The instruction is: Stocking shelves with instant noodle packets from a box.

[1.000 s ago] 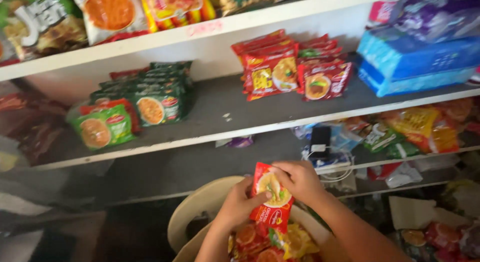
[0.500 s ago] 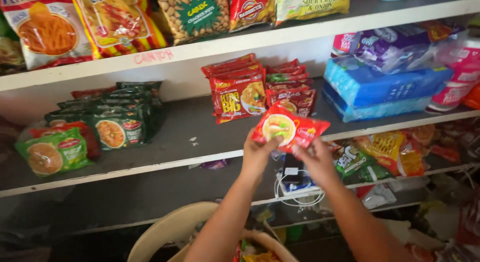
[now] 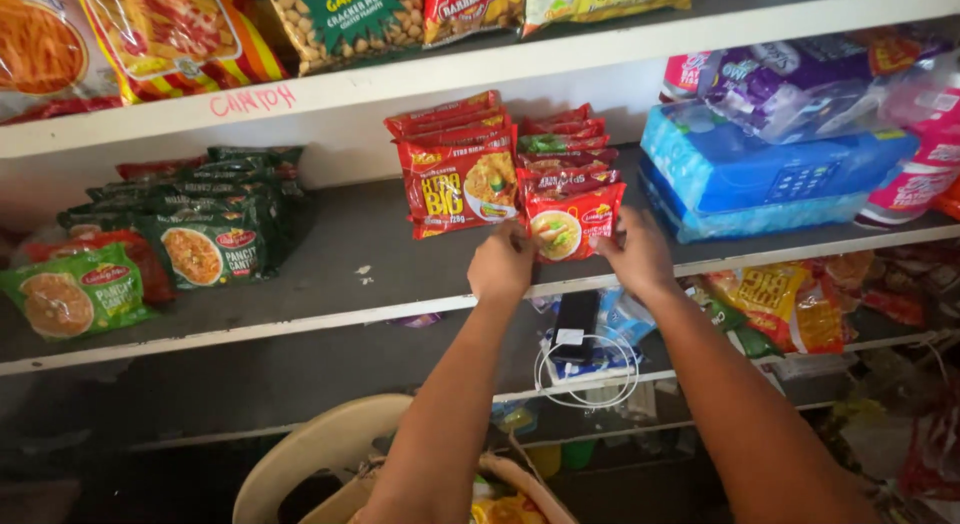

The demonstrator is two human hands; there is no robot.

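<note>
Both my hands hold one red noodle packet (image 3: 572, 219) upright on the grey middle shelf (image 3: 380, 274). My left hand (image 3: 502, 264) pinches its left edge and my right hand (image 3: 638, 254) grips its right edge. The packet stands at the front of a row of similar red packets (image 3: 565, 149). Just left of it is a stack of larger red noodle packets (image 3: 455, 174). Both forearms reach up from the bottom of the view.
Green noodle packets (image 3: 205, 249) fill the shelf's left side. Blue and purple wrapped packs (image 3: 770, 169) sit at the right. Snack bags (image 3: 340, 14) line the top shelf. A phone with a white cable (image 3: 575, 334) lies on the lower shelf. A cream basket (image 3: 310, 454) is below.
My hands lifted the red packet from the basket up to the middle shelf and set it in front of the row of red packets.
</note>
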